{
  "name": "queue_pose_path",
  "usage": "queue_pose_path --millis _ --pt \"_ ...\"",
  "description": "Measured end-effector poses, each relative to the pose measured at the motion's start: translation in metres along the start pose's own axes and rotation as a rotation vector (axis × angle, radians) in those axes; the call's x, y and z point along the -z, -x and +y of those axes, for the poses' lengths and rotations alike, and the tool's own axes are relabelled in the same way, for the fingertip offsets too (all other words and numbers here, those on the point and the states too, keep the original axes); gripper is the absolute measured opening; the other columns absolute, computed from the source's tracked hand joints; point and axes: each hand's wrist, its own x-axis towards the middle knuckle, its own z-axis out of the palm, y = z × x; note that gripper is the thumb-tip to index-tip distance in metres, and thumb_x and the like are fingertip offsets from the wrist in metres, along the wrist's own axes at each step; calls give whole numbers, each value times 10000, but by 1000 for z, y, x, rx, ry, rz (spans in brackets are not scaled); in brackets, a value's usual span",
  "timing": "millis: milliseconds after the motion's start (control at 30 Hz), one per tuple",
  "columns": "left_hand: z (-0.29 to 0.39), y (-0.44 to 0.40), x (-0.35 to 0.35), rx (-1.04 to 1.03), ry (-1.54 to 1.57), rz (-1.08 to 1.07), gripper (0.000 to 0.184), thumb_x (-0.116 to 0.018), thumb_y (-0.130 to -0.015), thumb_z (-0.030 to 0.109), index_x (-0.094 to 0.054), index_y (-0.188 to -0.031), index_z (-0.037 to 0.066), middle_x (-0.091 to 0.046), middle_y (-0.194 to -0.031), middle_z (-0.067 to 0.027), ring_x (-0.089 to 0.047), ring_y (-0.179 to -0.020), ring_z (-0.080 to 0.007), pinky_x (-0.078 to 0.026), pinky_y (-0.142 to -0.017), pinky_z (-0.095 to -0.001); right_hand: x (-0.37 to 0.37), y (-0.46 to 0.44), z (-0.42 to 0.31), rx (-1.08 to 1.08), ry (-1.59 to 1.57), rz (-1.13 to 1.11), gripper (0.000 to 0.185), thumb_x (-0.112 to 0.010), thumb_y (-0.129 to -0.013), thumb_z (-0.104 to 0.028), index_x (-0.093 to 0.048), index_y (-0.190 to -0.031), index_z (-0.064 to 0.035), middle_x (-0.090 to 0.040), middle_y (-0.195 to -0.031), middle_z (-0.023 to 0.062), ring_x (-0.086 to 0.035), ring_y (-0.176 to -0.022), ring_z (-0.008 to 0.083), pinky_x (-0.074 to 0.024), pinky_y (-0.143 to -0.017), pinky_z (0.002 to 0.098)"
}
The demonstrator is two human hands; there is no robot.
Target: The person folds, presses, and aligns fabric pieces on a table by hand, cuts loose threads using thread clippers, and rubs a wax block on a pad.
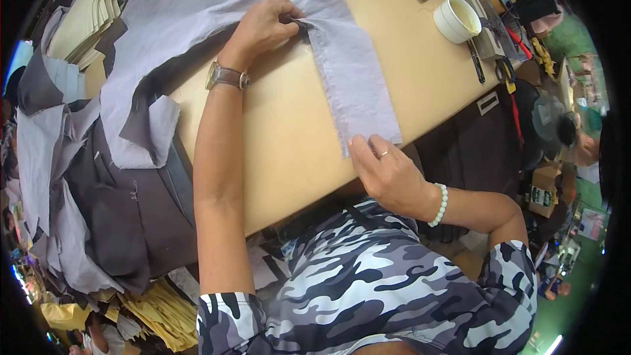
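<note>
Clock taken from the middle of the view, 12 at the far edge. Our cloth (pixel 358 82) lies on the table (pixel 282 151): a broad sheet sweeping from 9 round to 12, and a straight strip running down at 1 toward the near edge. Colour pale lavender-grey, matt, softly creased. The strip is flat and long-sided, its left border frayed and puckered, its near end cut nearly square. The sheet's inner edge curves like a bow, with a dark underside showing; at 9 a flap is folded over.

Left hand (pixel 268 29), toward 11: fingers curled in to the thumb, closed on the cloth where it bunches. A watch (pixel 228 77) with a brown strap sits on that wrist. Right hand (pixel 394 177), near 4: fingertips at the strip's near end; we cannot tell whether they pinch or only press. It wears a thin ring (pixel 384 154) and a bracelet (pixel 439 205) of round, pale beads.

Table smooth, honey-coloured. At 1 to 2, a rounded white cup (pixel 453 23). At 10, layered cream sheets (pixel 89 16), fanned. Between 8 and 9, dark fabric (pixel 125 197), draped. At 6, our camouflage shirt (pixel 381 269).
</note>
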Motion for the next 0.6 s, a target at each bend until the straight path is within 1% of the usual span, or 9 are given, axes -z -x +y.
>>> queue_pose_path --millis 67,167,200,267,300,367,467,567,600 --pt "0 0 -1 3 0 7 261 -550 -713 103 -648 -913 -33 -637 -899 -96 -583 -824 -202 -449 -779 -284 4 4 1 26 -59 12 428 -518 -708 -22 -535 -1124 78 -528 -1082 195 -557 -879 320 -489 -730 369" --pt "-5 -2 -1 -38 -1 39 265 -586 -706 142 -676 -906 -6 -659 -886 -126 -615 -809 -233 -477 -758 -310 5 -4 15 -110 -262 30 353 -520 -727 -40 -552 -1066 54 -520 -1074 159 -542 -771 283 -487 -676 358" --pt "-3 -2 -1 -58 -1 51 267 -604 -702 161 -690 -902 8 -669 -878 -141 -631 -801 -247 -490 -747 -322 3 -10 19 -146 -285 45 363 -521 -727 -38 -552 -1078 48 -520 -1070 154 -541 -775 281 -487 -676 357" --pt "2 1 0 8 38 10 274 -566 -713 133 -662 -918 -22 -650 -896 -120 -601 -821 -219 -464 -774 -299 -2 -20 23 -228 -332 74 382 -524 -726 -33 -553 -1101 35 -519 -1062 144 -539 -781 277 -487 -677 355" --pt "5 1 1 39 58 -10 278 -547 -719 119 -648 -925 -36 -640 -905 -110 -586 -832 -205 -451 -787 -287 -3 -20 20 -220 -276 68 390 -524 -726 -32 -552 -1109 36 -518 -1058 143 -541 -794 278 -486 -677 356" --pt "3 -2 1 8 20 -9 281 -548 -716 118 -648 -928 -37 -642 -909 -110 -587 -834 -206 -451 -790 -287 -5 -19 15 -198 -167 58 407 -523 -725 -29 -550 -1126 38 -515 -1049 143 -545 -819 281 -485 -677 358" --pt "0 -1 0 -24 -5 8 284 -548 -714 118 -650 -930 -37 -645 -912 -108 -590 -838 -207 -451 -798 -286 3 -3 -1 -175 -163 33 422 -535 -717 -30 -546 -1132 47 -513 -1068 148 -538 -860 289 -481 -689 357" --pt "0 -2 -1 -29 5 12 280 -546 -714 111 -651 -929 -35 -648 -911 -104 -594 -845 -201 -451 -806 -281 11 7 -5 -127 -251 79 430 -543 -699 -16 -553 -1127 25 -509 -1094 159 -533 -907 304 -478 -726 369" --pt "0 -2 -1 -27 10 10 277 -545 -714 107 -651 -928 -34 -649 -910 -103 -595 -847 -198 -450 -809 -279 11 7 -1 -172 -333 60 423 -540 -695 -6 -559 -1117 10 -510 -1097 159 -533 -915 309 -477 -739 373"
